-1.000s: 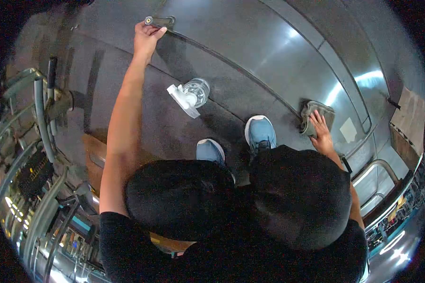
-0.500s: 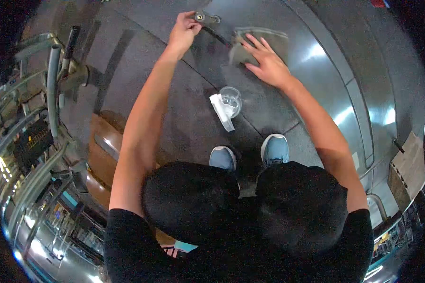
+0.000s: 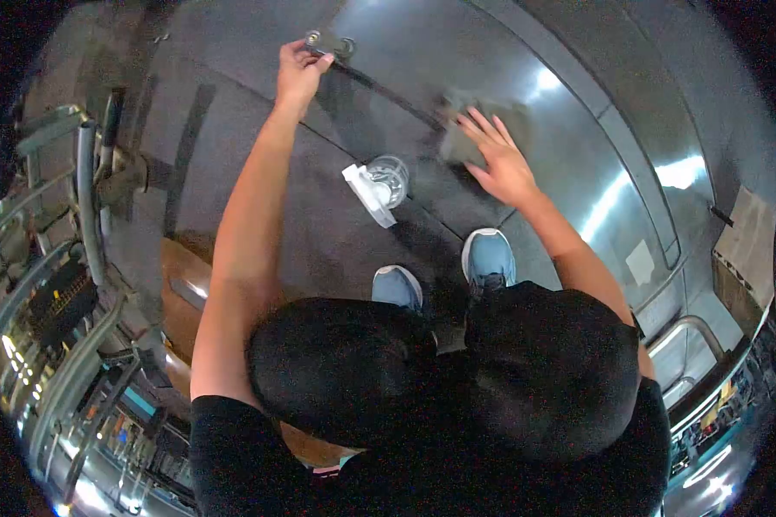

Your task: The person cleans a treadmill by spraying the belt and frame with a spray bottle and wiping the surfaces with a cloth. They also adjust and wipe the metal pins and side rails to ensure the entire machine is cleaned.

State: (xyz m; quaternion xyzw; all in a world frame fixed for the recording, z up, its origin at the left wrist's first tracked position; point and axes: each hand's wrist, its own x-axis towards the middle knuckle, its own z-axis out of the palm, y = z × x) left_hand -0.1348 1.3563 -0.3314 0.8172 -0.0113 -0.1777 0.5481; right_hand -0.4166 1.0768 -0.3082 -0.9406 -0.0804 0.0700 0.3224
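My left hand [image 3: 301, 73] is closed on a small metal fitting [image 3: 328, 43] with a round, lock-like centre, at the top of the view. From that fitting a dark bar [image 3: 384, 93] runs toward my right hand [image 3: 504, 168]. Fingers spread, my right hand lies flat on a blurred grey-beige cloth [image 3: 466, 142] against a grey surface. Part of the cloth is hidden beneath the palm. Between my arms, a clear bottle [image 3: 394, 177] with a white spray head [image 3: 364, 191] is near my shoes; neither hand touches it.
My blue shoes [image 3: 490, 258] are below the bottle. Metal tube frames [image 3: 86, 189] crowd the left side, beside a brown panel [image 3: 185, 263]. At right are a shiny metal panel [image 3: 612, 207], a curved metal handle [image 3: 694, 327] and a beige board [image 3: 746, 250].
The view has shifted. My right hand and the cloth have moved toward my body and rightward relative to the bottle. My left hand keeps its grip on the fitting, now slightly nearer me.
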